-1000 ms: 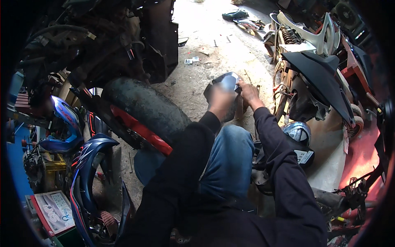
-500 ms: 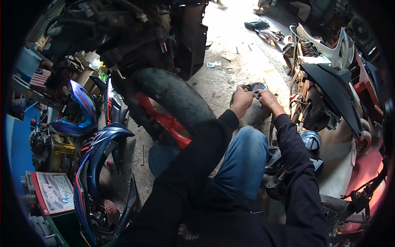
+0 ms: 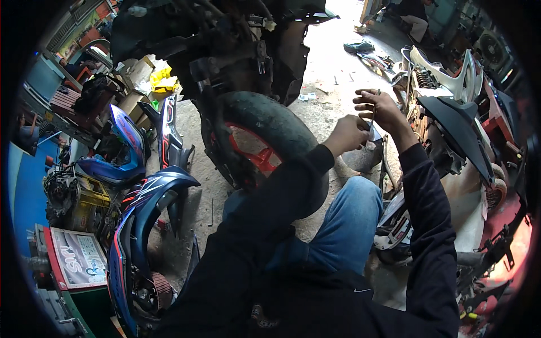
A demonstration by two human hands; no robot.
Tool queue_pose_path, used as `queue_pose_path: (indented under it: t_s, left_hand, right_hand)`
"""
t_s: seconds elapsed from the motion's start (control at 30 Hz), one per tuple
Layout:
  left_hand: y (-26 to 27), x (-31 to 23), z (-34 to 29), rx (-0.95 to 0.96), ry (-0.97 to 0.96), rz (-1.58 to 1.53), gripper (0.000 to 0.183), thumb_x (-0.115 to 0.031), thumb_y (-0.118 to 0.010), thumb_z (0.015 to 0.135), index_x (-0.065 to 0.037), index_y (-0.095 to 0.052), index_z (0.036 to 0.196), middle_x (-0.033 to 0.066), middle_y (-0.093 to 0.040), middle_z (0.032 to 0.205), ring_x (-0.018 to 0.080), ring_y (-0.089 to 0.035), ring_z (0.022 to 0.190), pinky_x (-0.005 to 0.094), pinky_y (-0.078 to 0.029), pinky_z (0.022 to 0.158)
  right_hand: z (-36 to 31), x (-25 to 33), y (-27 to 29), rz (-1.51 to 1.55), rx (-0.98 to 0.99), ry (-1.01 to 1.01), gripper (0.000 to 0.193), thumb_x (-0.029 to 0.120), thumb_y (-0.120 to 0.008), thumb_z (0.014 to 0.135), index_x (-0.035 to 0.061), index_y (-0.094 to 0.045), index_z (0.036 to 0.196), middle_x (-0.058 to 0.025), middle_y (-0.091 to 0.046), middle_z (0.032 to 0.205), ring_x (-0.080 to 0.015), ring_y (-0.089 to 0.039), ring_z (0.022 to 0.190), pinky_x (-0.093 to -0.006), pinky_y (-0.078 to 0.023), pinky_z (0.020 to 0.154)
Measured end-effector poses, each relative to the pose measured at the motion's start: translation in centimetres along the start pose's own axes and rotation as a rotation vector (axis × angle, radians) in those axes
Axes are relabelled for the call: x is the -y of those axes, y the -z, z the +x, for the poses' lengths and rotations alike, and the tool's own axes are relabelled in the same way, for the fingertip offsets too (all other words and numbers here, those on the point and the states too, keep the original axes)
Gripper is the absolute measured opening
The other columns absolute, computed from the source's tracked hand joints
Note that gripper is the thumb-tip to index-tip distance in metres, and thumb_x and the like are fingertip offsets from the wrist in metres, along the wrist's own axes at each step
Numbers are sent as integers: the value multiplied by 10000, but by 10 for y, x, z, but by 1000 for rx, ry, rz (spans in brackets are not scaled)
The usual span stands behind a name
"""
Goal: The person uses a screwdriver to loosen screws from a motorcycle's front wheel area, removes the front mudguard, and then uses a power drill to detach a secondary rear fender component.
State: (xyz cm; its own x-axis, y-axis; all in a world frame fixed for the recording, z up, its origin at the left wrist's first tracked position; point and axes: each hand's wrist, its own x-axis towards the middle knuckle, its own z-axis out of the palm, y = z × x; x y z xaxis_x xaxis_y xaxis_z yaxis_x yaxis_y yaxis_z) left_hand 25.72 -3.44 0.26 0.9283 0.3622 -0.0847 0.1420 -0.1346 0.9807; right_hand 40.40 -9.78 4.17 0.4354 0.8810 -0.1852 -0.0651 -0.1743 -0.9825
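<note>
In front of my right knee, my left hand (image 3: pixel 350 135) is closed, its fingers pinched round something I cannot make out. Above and to the right of it, my right hand (image 3: pixel 389 112) has its fingers partly stretched out to the left. A thin rod-like tool (image 3: pixel 372 117) stands nearly upright at the right hand's fingers, its lower end close to the left hand. Its exact kind is too small to tell. Below both hands, a dark, smooth curved piece (image 3: pixel 365 160) is near the ground, partly hidden by the left hand.
A motorcycle wheel with a black tyre (image 3: pixel 270 112) and red rim stands left of my hands. Painted fairing panels (image 3: pixel 149 197) lie farther left. On the right are a black panel (image 3: pixel 459 127) and other parts. A person (image 3: pixel 416 19) is far off at the upper right.
My hands have drawn apart; the right one has risen above the left and loosened its fingers. The thin tool now shows between them. The view has shifted, bringing more of the wheel into sight.
</note>
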Motion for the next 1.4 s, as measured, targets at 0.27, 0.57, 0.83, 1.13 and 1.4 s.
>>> queue_pose_path:
  t_s: [0.27, 0.57, 0.83, 1.13, 1.4]
  left_hand:
    - [97, -12, -42, -185, -393, 423, 287, -167, -589, 817, -19, -655, 1054, 174, -669, 937, 277, -651, 835, 364, -495, 774]
    - [159, 18, -67, -290, -566, 1112, 532, -376, -623, 812, -140, -525, 1278, 126, -388, 1382, 326, -278, 1321, 485, -258, 1061]
    - [151, 19, -69, -425, -591, 1047, 570, -244, -617, 796, -47, -439, 1301, 191, -460, 1286, 358, -403, 1224, 446, -339, 1031]
    - [164, 18, -78, -483, -787, 666, 513, -65, -514, 761, -42, -419, 1264, 206, -504, 1219, 369, -447, 1172, 443, -373, 996]
    - [155, 27, -81, -410, -664, 794, 289, -110, -525, 798, -31, -598, 1066, 187, -606, 1068, 336, -540, 1057, 430, -400, 961]
  right_hand:
    - [-27, 47, -47, -24, -6, 41, 270, 208, -630, 885, 10, -598, 1066, -47, -639, 881, -110, -611, 723, -242, -515, 635]
    - [-53, 41, -91, -1094, -28, 251, 232, 96, -615, 730, 47, -689, 944, -108, -677, 871, -227, -649, 722, -322, -523, 692]
    - [-55, -1, -133, -1114, -210, 116, 227, 214, -532, 838, 10, -615, 892, -187, -646, 894, -332, -633, 834, -411, -495, 765]
    - [-29, -36, -232, -851, -541, 314, 201, 159, -445, 898, -38, -485, 900, -275, -610, 798, -463, -588, 798, -528, -439, 718]
    - [-29, -49, -233, -811, -628, 455, 195, 116, -417, 912, -26, -505, 1013, -262, -616, 878, -417, -602, 850, -489, -451, 746]
